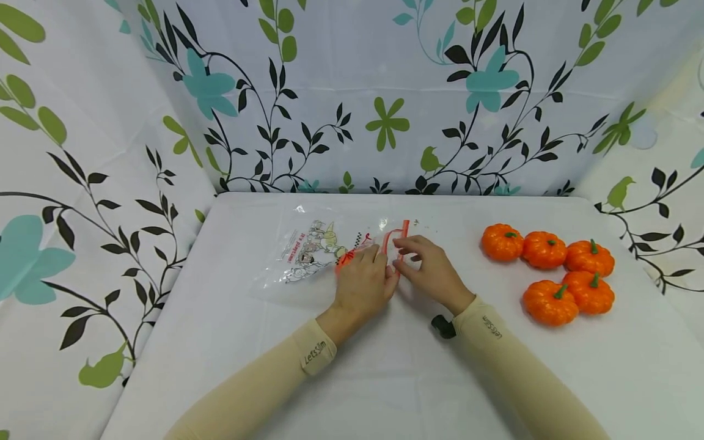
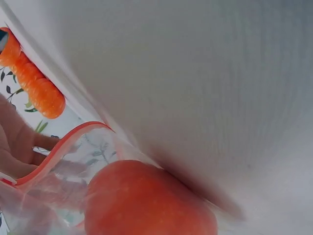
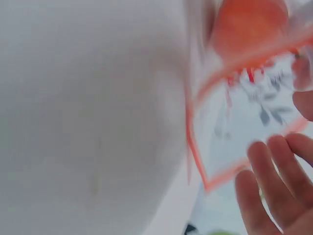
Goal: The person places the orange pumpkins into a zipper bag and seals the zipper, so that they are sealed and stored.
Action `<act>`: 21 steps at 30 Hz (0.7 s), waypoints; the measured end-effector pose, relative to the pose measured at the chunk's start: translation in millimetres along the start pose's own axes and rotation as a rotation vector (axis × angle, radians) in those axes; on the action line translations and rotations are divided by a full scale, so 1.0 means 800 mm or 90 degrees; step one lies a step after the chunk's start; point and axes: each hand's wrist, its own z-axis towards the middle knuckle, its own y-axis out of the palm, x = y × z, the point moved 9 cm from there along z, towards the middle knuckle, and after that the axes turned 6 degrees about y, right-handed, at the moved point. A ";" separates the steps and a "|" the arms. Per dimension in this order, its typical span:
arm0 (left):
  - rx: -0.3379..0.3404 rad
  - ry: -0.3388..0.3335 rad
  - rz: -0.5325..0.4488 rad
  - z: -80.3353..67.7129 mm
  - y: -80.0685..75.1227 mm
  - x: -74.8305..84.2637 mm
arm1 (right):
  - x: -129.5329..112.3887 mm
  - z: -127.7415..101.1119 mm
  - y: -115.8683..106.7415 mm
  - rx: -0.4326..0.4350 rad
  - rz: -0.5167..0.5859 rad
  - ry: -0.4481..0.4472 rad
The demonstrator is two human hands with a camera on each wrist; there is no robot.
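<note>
A clear plastic zip bag (image 1: pixel 308 250) with a cartoon print and an orange rim lies flat on the white table (image 1: pixel 385 379). My left hand (image 1: pixel 374 260) is curled palm-down over a small orange pumpkin (image 1: pixel 343 261) at the bag's mouth. In the left wrist view that pumpkin (image 2: pixel 146 200) sits behind the plastic, inside the orange rim (image 2: pixel 63 142). My right hand (image 1: pixel 407 250) pinches the rim beside the left hand and holds the mouth apart. The right wrist view shows the rim (image 3: pixel 195 147), the pumpkin (image 3: pixel 249 24) beyond it and my fingers (image 3: pixel 274 181).
Several more orange pumpkins (image 1: pixel 544 250) with green stems are grouped at the table's right, also seen as pumpkins (image 2: pixel 34 83) in the left wrist view. Floral-print cloth walls (image 1: pixel 385 91) enclose the table at the back and both sides.
</note>
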 end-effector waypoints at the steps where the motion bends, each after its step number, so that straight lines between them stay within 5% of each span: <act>1: -0.003 -0.001 0.002 0.001 0.000 0.000 | 0.000 -0.001 -0.012 0.036 -0.035 0.001; 9: -0.008 -0.009 -0.010 0.002 0.004 0.000 | -0.006 -0.010 -0.090 0.228 -0.211 0.007; 21: -0.017 -0.008 -0.003 0.000 0.008 0.002 | -0.005 -0.004 -0.154 0.335 -0.238 0.031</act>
